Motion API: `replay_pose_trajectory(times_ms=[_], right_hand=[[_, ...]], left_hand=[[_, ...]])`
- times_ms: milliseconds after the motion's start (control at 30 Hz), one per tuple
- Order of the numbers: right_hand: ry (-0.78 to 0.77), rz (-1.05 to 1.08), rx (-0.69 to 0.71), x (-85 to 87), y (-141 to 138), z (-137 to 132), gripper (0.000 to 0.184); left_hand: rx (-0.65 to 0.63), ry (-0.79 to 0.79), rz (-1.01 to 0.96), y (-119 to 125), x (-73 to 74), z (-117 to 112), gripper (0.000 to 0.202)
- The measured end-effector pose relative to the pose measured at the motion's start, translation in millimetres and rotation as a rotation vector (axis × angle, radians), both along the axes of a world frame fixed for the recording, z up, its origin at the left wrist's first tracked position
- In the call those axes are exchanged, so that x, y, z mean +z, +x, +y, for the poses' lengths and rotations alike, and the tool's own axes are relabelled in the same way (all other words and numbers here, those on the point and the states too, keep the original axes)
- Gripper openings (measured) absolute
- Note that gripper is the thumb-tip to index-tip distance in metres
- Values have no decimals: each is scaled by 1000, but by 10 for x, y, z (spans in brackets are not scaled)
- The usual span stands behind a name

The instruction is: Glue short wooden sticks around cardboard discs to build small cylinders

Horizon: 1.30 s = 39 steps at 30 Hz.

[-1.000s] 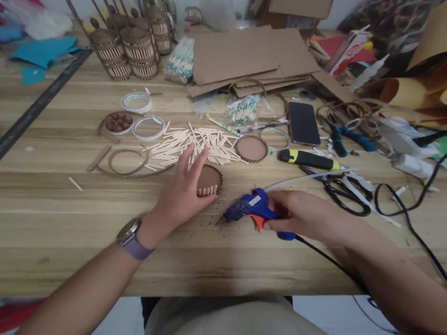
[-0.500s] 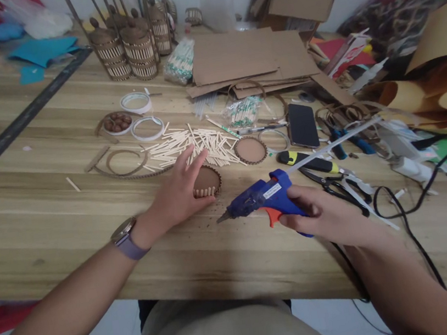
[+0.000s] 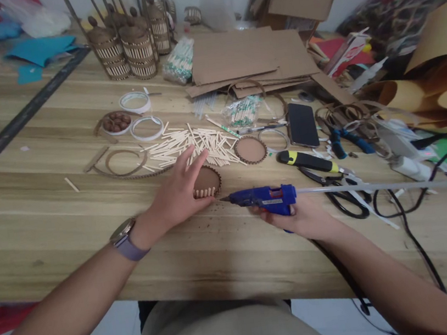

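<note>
My left hand rests with fingers spread on the wooden table, its thumb against a round brown cardboard disc that has short sticks glued along its near edge. My right hand grips a blue hot glue gun. The gun lies level, its nozzle pointing left and almost touching the disc's near right edge. A long clear glue stick juts out of the gun's back to the right. A pile of pale wooden sticks lies just beyond my left fingers.
A second toothed disc, a black phone, a yellow-black cutter, scissors and black cables lie to the right. Small stick baskets, flat cardboard and tape rings stand further back.
My right hand lifted the glue gun off the table, swung it level and brought its nozzle left to the disc. My left hand stayed on the disc.
</note>
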State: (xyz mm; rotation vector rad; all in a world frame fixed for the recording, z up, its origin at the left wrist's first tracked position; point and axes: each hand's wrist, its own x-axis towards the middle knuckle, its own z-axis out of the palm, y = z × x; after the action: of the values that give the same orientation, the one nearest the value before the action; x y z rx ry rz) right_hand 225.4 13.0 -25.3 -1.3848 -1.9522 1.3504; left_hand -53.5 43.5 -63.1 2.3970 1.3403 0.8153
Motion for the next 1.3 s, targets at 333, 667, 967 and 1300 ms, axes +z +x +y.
replay_pose_trajectory(times_ms=[333, 667, 967, 1300], right_hand=[[248, -135, 32, -48, -69, -18, 20], [282, -186, 29, -106, -128, -42, 26], [281, -193, 4, -171, -150, -59, 29], [311, -217, 9, -154, -172, -62, 27]], left_hand=[[15, 4, 27, 4, 4, -11, 97], [8, 8, 36, 9, 4, -5, 97], [4, 20, 21, 6, -16, 0, 95], [6, 12, 32, 14, 3, -5, 96]])
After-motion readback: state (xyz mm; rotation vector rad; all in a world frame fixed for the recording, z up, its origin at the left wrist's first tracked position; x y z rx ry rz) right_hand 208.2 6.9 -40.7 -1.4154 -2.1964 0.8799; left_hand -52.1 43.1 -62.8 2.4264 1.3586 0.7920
